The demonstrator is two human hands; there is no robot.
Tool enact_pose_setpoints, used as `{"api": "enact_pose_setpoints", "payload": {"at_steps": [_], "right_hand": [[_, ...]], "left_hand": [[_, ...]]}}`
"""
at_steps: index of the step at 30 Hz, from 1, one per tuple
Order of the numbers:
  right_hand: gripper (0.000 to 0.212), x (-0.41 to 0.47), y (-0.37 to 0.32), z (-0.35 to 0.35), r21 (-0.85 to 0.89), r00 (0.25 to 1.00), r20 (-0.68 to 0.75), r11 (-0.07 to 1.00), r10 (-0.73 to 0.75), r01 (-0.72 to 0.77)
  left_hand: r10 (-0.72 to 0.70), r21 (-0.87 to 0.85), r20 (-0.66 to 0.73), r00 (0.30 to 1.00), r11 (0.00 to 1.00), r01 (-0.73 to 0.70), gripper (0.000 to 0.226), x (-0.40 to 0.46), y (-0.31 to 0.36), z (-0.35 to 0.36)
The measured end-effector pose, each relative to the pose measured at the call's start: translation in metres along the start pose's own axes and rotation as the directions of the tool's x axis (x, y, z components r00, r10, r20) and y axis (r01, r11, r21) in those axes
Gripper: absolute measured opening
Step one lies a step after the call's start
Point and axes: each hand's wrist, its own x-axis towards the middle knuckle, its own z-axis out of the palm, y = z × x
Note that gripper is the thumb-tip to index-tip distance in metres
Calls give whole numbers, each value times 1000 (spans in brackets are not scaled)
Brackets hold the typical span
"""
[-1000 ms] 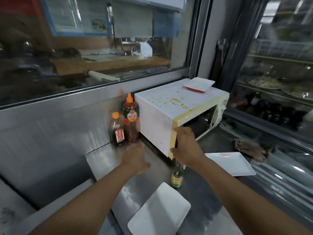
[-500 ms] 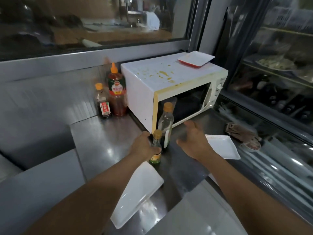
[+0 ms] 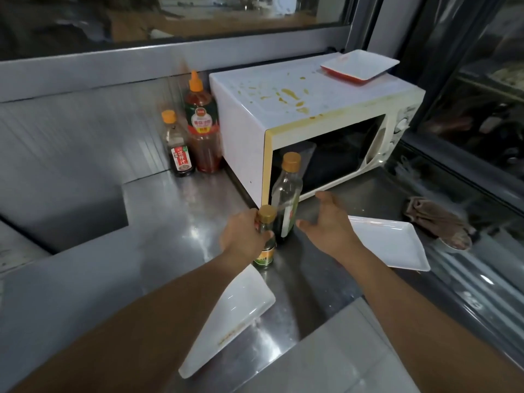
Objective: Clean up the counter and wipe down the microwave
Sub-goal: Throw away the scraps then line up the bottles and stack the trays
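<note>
Now both hands at the bottles by the microwave [image 3: 312,131]
Left hand [image 3: 243,236] grips the small bottle [image 3: 265,245] on the counter [image 3: 175,219]; right hand [image 3: 326,225], fingers spread and empty, beside the tall bottle [image 3: 287,197]

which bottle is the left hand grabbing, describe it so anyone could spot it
Start at the white microwave on the steel counter. Two gold-capped bottles stand before its near corner. The left hand grips the small bottle, shorter than the tall bottle behind it.
</note>
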Motion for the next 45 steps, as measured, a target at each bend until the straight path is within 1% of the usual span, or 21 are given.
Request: {"api": "enact_pose_setpoints", "payload": {"at_steps": [3,7,11,14,16,19,21,24,27,30,36,39,42,45], "right_hand": [[74,9,-1,6,13,1000,10,1000,-5,5],[79,23,-3,11,35,1000,1,999,-6,6],[93,37,-4,19,158,998,32,985,58,-62],[100,47,-5,27,231,998,27,971,63,-68],[92,51,-2,30,281,999,-6,959,51,-47],[70,52,-3,38,332,999,-27,943,23,-13],[64,52,-6,42,339,999,-45,941,16,1],[57,50,-16,43,344,993,-108,939,36,3],[55,47,-34,36,338,983,-180,941,49,15],[56,40,-56,27,315,978,-206,948,24,43],[60,26,-110,30,279,976,-208,953,-61,119],[58,27,-137,42,275,975,-200,950,-96,150],[59,33,-164,60,258,973,-190,950,-130,177],[59,43,-192,83,261,976,-177,951,-124,168]], "left_hand": [[-26,2,4,1000,1000,26,28,2,-1,-6],[-66,-69,-12,998,996,65,28,7,-2,-20],[-52,-115,-70,996,992,44,27,15,-2,-38],[-47,-148,-137,990,989,26,24,23,-6,-50],[-37,-167,-168,985,986,8,22,25,-8,-56],[-29,-156,-206,978,988,-4,21,28,-15,-65],[-20,-160,-211,977,987,-15,20,28,-20,-72],[-10,-157,-224,975,987,-26,17,28,-26,-83],[-27,-155,-239,971,988,-11,17,26,-31,-96],[-50,-160,-260,964,987,8,18,23,-37,-110],[-88,-181,-335,938,983,27,18,14,-59,-150],[-100,-180,-370,924,983,34,21,14,-75,-174],[-122,-169,-385,915,984,60,20,21,-97,-197],[-132,-172,-376,917,983,71,21,35,-122,-219]]}}
